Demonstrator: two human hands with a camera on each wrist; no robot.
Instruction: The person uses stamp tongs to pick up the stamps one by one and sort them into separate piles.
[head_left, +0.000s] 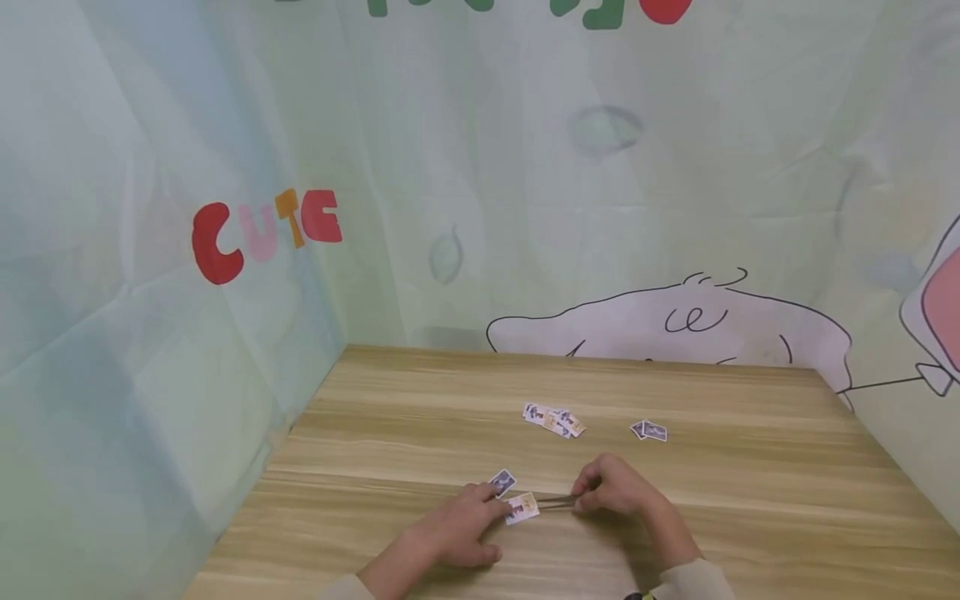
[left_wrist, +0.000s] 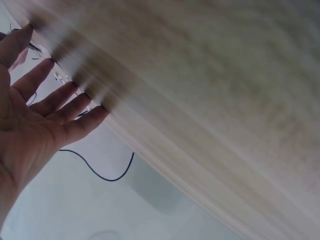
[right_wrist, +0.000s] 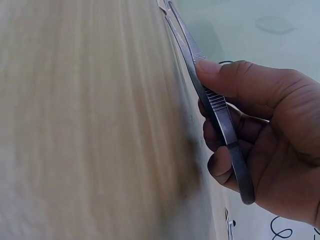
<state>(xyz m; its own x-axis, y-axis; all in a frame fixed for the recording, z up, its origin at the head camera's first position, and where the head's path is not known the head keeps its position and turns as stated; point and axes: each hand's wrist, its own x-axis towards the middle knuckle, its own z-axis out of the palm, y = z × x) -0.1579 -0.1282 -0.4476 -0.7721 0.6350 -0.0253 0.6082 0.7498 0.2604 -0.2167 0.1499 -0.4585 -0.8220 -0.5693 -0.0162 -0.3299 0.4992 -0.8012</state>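
Note:
My right hand [head_left: 617, 486] pinches a pair of metal tweezers [right_wrist: 220, 107] between thumb and fingers. Their slim tips point left, right at the edge of a small card [head_left: 527, 507] with a coloured print. My left hand [head_left: 456, 527] lies to the left, its fingers spread and mostly straight in the left wrist view, fingertips down at the table. In the head view its fingertips overlap the left end of that card and the near corner of a dark-printed card [head_left: 505, 481] just behind. In the right wrist view, the tweezer tips stand slightly apart.
Farther back on the wooden table [head_left: 420, 417] lies an overlapping cluster of several printed cards [head_left: 553, 418]. Right of it, two dark cards [head_left: 655, 431] partly overlap. A printed cloth backdrop [head_left: 480, 200] hangs behind the table and along its sides.

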